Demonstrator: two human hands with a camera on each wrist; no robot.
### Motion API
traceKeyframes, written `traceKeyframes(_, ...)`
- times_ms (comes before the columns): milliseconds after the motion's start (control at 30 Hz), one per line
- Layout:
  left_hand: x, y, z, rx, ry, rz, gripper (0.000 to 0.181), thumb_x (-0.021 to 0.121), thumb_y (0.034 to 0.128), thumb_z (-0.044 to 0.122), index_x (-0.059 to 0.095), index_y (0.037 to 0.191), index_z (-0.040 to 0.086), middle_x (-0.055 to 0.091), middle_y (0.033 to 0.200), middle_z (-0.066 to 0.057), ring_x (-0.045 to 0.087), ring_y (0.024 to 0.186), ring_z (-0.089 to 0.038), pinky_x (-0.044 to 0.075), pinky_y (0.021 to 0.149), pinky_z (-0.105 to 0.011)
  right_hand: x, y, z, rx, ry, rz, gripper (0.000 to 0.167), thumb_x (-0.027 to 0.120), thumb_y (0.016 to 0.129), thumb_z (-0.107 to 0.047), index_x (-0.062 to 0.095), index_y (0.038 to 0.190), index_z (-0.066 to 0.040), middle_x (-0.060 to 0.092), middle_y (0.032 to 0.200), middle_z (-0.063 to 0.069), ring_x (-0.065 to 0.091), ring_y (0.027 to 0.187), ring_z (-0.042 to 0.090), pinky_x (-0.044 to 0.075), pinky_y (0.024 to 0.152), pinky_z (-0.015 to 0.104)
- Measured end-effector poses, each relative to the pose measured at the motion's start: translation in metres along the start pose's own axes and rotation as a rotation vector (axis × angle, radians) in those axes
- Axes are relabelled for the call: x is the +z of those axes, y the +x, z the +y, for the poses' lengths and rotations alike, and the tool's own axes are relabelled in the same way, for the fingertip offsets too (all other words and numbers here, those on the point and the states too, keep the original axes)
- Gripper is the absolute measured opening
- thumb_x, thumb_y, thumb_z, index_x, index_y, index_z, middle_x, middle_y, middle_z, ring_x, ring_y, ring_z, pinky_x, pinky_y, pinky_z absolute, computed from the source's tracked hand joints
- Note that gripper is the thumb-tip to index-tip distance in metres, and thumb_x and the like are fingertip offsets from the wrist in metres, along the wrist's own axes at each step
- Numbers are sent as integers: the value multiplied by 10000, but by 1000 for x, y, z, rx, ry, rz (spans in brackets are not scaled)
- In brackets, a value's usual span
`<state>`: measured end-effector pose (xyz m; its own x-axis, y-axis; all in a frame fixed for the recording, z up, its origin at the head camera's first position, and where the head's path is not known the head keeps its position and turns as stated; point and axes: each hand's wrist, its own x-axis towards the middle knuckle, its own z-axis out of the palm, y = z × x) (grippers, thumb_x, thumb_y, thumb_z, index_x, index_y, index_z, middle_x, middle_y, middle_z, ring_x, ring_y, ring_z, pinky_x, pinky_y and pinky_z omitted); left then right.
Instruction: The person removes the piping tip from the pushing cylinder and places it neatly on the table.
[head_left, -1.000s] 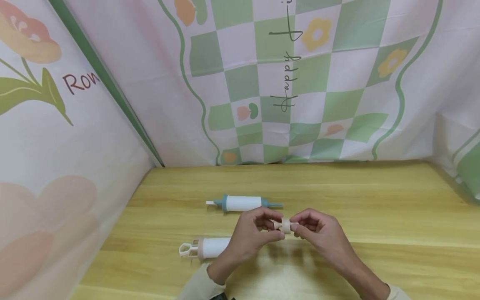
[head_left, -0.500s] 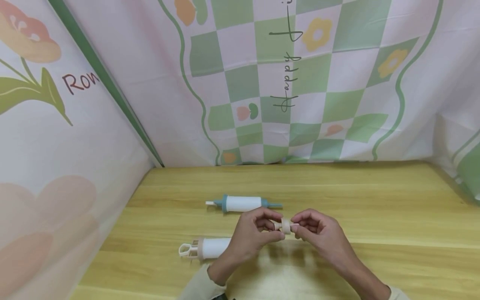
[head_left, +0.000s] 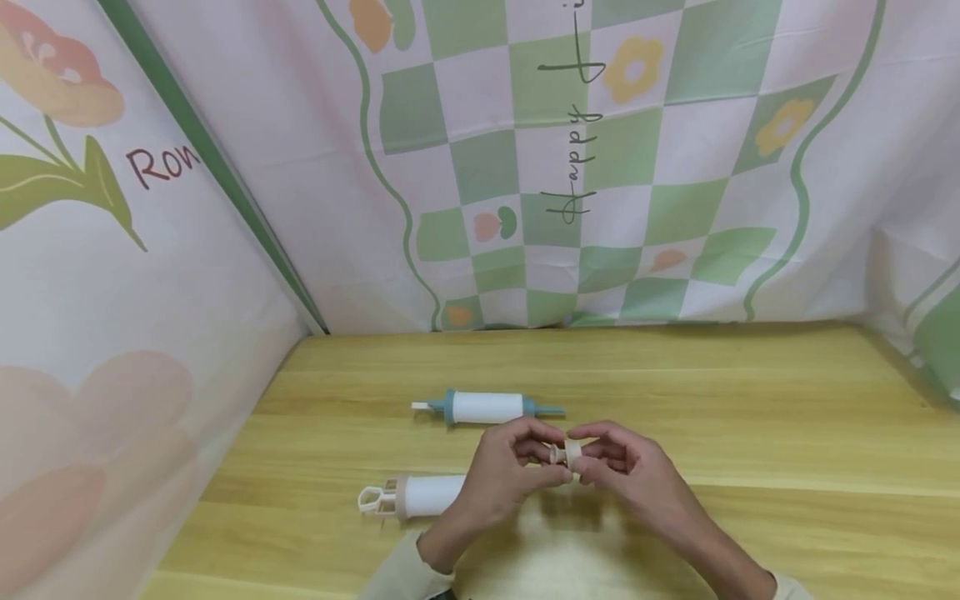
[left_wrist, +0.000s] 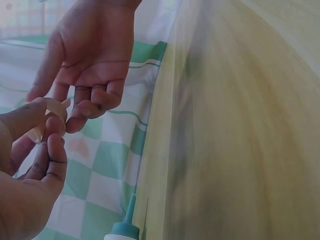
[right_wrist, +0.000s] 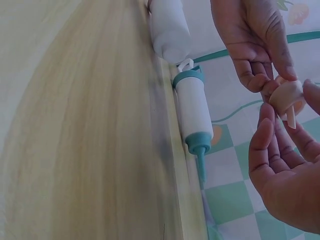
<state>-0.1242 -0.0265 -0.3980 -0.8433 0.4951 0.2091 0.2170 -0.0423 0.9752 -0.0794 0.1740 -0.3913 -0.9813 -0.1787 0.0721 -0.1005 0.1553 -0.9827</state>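
Observation:
A beige nozzle cap [head_left: 573, 455], a short wide ring with a narrow stem through its middle, is held between both hands above the table. My left hand [head_left: 510, 471] pinches it from the left with thumb and fingertips. From the other side, my right hand [head_left: 633, 471] grips the ring, thumb below and index finger above. In the right wrist view the stem of the cap [right_wrist: 287, 97] points down out of the ring. A syringe with a white barrel and beige collar [head_left: 431, 497] lies beside my left wrist, its front end hidden behind that hand.
Behind the hands lies a second syringe [head_left: 487, 407], white-barrelled with teal ends, nozzle to the right. Both rest on a wood-grain table [head_left: 787, 467]. A patterned cloth [head_left: 622, 192] hangs along the back edge, and another cloth [head_left: 150, 292] closes off the left side.
My right hand has shifted slightly left, its thumb and index finger moving from the stem end onto the ring. The left hand stays nearly still; both syringes have not moved.

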Motion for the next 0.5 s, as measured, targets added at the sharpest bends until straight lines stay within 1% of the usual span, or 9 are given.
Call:
traceKeyframes(100,0,0,1,8,3,-4,293,799,801,-34,706,1076,2,720,1002,-28,683,809,-112,583,715,-258,0,-1,0,-21,-5,-6,310,657,982,-143,612,1250,6,677,1009,136,681,866,285,582,775,371)
traceKeyframes(200,0,-1,2,9,8,-2,283,795,813,-17,717,1083,18,723,996,-16,689,818,-116,584,725,-265,0,-1,0,-23,-10,-2,304,657,982,-148,618,1241,5,678,1005,132,680,861,276,582,763,365)
traceKeyframes(333,0,-1,3,11,18,6,264,794,814,-26,713,1064,-3,721,984,-39,696,829,-122,588,736,-277,-1,-1,0,-27,-15,7,295,656,982,-139,620,1231,14,683,997,130,683,855,274,583,752,362)
traceKeyframes(500,0,-1,5,1,23,30,220,790,816,-39,703,1017,-27,713,981,-98,699,829,-122,590,729,-271,-1,-2,0,-27,-29,27,301,659,980,-143,620,1227,24,681,969,122,683,835,269,582,733,355)
